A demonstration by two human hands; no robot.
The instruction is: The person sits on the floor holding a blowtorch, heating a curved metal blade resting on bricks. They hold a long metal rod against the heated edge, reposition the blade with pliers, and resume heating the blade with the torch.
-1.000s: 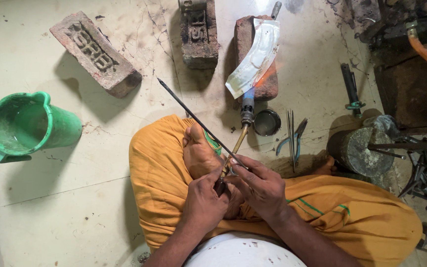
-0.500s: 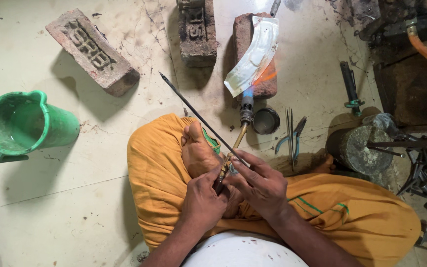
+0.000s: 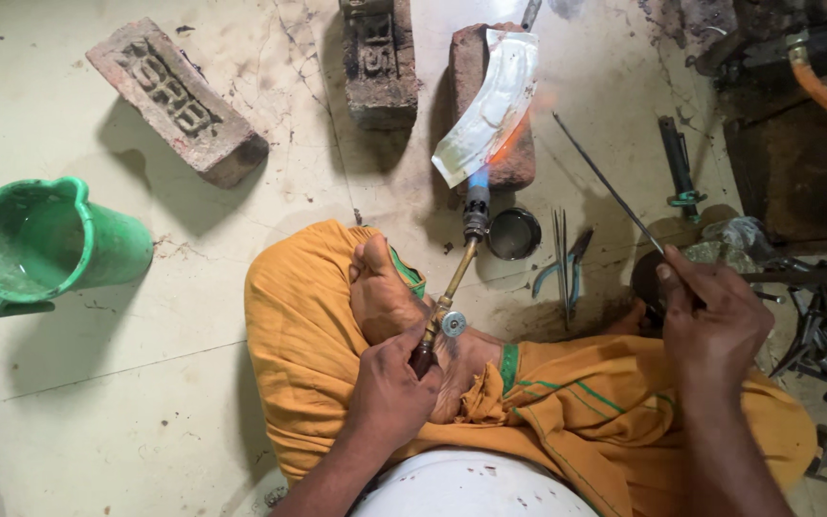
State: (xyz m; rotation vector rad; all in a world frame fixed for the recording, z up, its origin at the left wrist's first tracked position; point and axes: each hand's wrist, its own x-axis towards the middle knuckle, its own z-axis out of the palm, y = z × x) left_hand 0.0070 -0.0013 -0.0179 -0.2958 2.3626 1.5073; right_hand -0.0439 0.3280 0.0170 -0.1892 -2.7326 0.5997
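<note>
My left hand (image 3: pixel 390 393) grips the handle of a brass gas torch (image 3: pixel 458 270) that rests across my bare foot. Its blue and orange flame plays on a bent silvery metal sheet (image 3: pixel 485 105) lying on a brick (image 3: pixel 517 158). Off to the right, my right hand (image 3: pixel 710 321) holds a thin dark metal rod (image 3: pixel 605 182), whose tip points up and left toward the sheet. I sit cross-legged in orange cloth (image 3: pixel 308 345).
A green plastic jug (image 3: pixel 45 244) stands at the left. Two more bricks (image 3: pixel 179 101) lie at the top. A small round tin (image 3: pixel 514 233), tweezers and pliers (image 3: pixel 562 263) lie by the torch. Dark metal tools and scrap (image 3: pixel 820 335) crowd the right edge.
My right hand has left the torch and swung out to the right, carrying the thin rod with it. The left hand stays on the torch, flame still on the sheet.
</note>
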